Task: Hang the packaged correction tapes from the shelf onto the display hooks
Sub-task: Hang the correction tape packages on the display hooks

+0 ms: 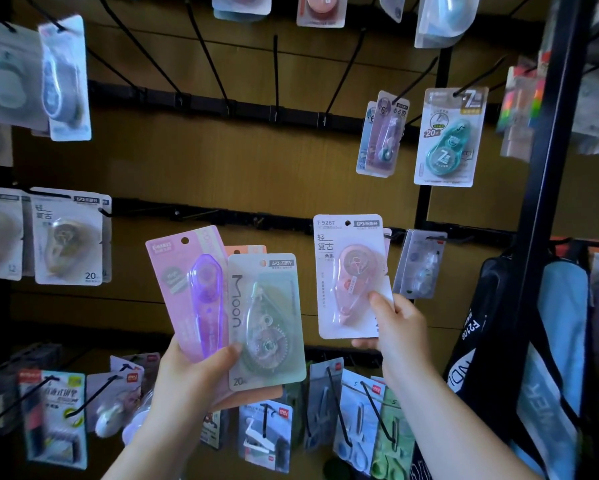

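Right-hand fingers (pixel 378 301) pinched a pink blister-carded correction tape (pixel 350 275) low, leaving its hang-hole free, while the left hand (pixel 194 375) clasped fanned purple and green packs (pixel 268 306).

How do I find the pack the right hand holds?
Before the brown hook wall, the right hand pinches one pack by its lower corner. It is pale pink with a rounded pink tape, held alone, unlike the fanned bunch in the left hand.

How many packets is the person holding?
4. The left hand holds three fanned out: a purple packet, a green packet and an orange packet peeking out behind them. The right hand pinches one pink packet. More could be hidden behind.
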### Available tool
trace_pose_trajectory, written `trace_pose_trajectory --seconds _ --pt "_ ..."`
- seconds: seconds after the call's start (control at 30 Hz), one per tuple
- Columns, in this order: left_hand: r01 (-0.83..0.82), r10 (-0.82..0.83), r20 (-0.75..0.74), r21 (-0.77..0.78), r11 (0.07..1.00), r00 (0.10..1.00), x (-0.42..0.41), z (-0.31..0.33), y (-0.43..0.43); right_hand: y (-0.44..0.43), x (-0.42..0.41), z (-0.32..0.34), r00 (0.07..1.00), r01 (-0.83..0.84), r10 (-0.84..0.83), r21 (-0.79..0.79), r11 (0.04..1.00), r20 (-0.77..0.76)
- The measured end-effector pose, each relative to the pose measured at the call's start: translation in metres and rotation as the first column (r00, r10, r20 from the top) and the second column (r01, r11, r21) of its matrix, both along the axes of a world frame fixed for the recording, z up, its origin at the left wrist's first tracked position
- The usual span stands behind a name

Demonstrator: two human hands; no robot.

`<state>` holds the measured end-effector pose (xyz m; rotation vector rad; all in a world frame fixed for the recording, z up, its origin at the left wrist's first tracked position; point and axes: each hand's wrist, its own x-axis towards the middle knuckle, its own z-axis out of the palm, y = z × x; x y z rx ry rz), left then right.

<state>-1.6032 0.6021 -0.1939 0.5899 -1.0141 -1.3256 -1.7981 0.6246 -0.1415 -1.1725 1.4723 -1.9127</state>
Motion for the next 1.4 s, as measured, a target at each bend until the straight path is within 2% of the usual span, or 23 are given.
trace_pose_trajectory --seconds 0.13,0.3,0.43,0.63,0.77,1.1,1.27,1.4 --pt "-0.028 0.028 0.022 -0.009 1.0 0.999 0.001 -0.001 -0.001 0.007 -0.005 0.006 0.999 -0.033 0.032 -0.045 0.998 -0.03" --pt "-0.008 0.009 0.018 -0.024 1.0 1.0 -0.002 0.001 0.003 0.011 -0.007 0.012 0.994 -0.088 0.087 -0.018 0.996 -0.071" --pt "-0.11 0.112 0.057 -0.041 0.993 0.992 -0.004 0.001 0.005 0.013 -0.01 0.012 0.997 -0.074 0.073 -0.037 0.997 -0.026" --pt "-0.066 0.068 0.037 -0.038 0.997 0.997 -0.003 0.003 0.007 0.017 -0.01 0.011 0.989 -0.115 0.116 0.011 0.993 -0.093" --pt "-0.09 0.092 0.053 -0.047 0.995 0.994 -0.003 0.006 0.012 0.013 -0.009 0.013 0.994 -0.09 0.089 -0.015 0.996 -0.063" --pt "-0.108 0.109 0.052 -0.035 0.994 0.993 0.001 0.007 0.014 0.001 -0.008 0.006 0.99 -0.07 0.074 0.042 0.997 -0.12" --pt "-0.114 0.114 0.058 -0.008 0.993 0.992 0.0 0.011 0.019 -0.024 -0.007 0.007 0.987 -0.031 0.04 0.06 0.998 -0.152" --pt "-0.132 0.132 0.049 -0.008 0.991 0.99 0.003 0.015 0.017 -0.06 -0.003 0.009 0.994 -0.016 0.024 0.072 0.997 -0.109"
